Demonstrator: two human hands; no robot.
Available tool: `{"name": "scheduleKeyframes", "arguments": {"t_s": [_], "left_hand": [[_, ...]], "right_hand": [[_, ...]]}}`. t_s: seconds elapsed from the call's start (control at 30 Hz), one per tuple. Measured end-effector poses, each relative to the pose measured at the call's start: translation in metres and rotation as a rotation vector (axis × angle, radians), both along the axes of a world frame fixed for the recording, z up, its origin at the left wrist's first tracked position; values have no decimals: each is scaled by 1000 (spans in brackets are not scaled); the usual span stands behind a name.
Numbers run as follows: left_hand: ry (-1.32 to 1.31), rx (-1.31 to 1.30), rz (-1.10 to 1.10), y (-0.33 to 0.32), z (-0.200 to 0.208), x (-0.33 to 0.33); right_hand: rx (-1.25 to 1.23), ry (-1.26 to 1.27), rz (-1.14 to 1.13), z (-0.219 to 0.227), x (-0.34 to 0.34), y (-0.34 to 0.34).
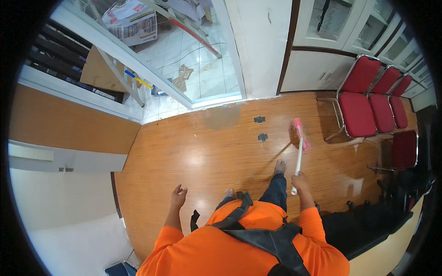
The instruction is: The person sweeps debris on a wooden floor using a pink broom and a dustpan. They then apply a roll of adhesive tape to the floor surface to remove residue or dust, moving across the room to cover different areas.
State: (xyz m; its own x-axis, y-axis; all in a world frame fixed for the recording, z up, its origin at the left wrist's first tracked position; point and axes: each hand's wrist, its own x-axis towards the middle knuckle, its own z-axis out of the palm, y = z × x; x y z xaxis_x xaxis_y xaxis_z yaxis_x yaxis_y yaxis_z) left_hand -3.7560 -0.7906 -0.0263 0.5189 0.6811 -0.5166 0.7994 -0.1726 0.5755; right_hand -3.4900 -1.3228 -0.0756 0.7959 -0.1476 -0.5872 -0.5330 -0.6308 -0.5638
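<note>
My right hand [301,183] is wrapped round the white handle of a broom [299,152], close to its near end. The broom slants away from me, its pink head [299,129] down at the wooden floor [184,156]. Out to my left, my left hand [178,196] hangs in the air over the floor with its fingers loosely apart and nothing in them. Two small dark patches [262,137] lie on the floor left of the broom head.
Red chairs [361,115] stand in a row at the right, before white cabinets [317,69]. Beyond a white door frame [193,105] are a ladder [195,37], boxes and a torn cardboard piece [183,77] on tiles. A dark office chair and a pale table [391,248] lie lower right.
</note>
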Motion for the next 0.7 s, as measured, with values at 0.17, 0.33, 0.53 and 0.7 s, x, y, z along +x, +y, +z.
{"name": "scheduleKeyframes", "arguments": {"t_s": [0.17, 0.33, 0.53, 0.7], "left_hand": [[216, 101, -246, -106, 23, 37], [308, -59, -142, -205, 96, 87], [268, 33, -62, -209, 76, 68], [204, -129, 360, -234, 119, 66]], "right_hand": [[340, 319, -54, 22, 61, 12], [696, 575, -261, 24, 119, -11], [449, 799, -180, -10, 190, -40], [369, 613, 12, 25, 216, -96]]}}
